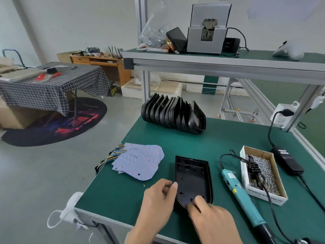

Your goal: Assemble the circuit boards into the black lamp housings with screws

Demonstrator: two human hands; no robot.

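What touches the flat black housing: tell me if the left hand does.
Touching. The head view shows the left hand gripping the flat housing's left edge, fingers curled over its rim.

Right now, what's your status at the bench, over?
Both hands, left hand and right hand, on the open housing lying flat. Circuit boards stacked left, untouched. Screwdriver and screw box right; nothing blocking.
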